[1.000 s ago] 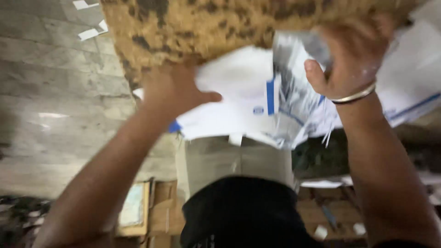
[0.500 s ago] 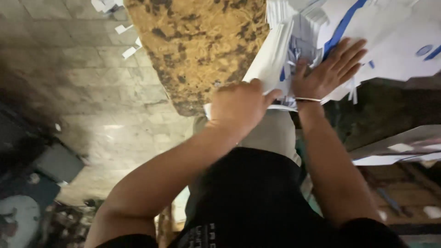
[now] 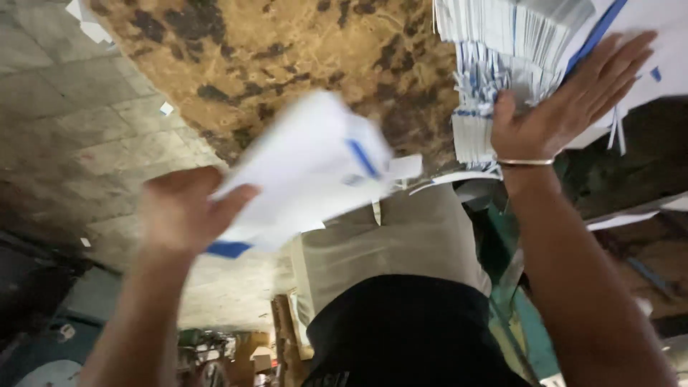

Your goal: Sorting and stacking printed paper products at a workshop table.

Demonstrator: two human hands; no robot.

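My left hand [image 3: 183, 208] grips a small bundle of white paper sheets with blue stripes [image 3: 308, 172], blurred by motion, held over the edge of a mottled brown worktop [image 3: 287, 64]. My right hand [image 3: 566, 107], with a thin metal bangle on the wrist, lies flat with fingers spread on a thick stack of white and blue printed sheets [image 3: 516, 43] at the worktop's right side. The two hands are well apart.
A grey tiled floor [image 3: 64, 122] with paper scraps lies to the left. My beige trousers and black shirt [image 3: 401, 322] fill the lower middle. Cardboard boxes [image 3: 279, 351] sit on the floor below. Dark shelving and green clutter [image 3: 645, 215] stand on the right.
My left hand has pulled a bundle of sheets away from the stack, moving left and down. My right hand stays pressed flat on the stack.
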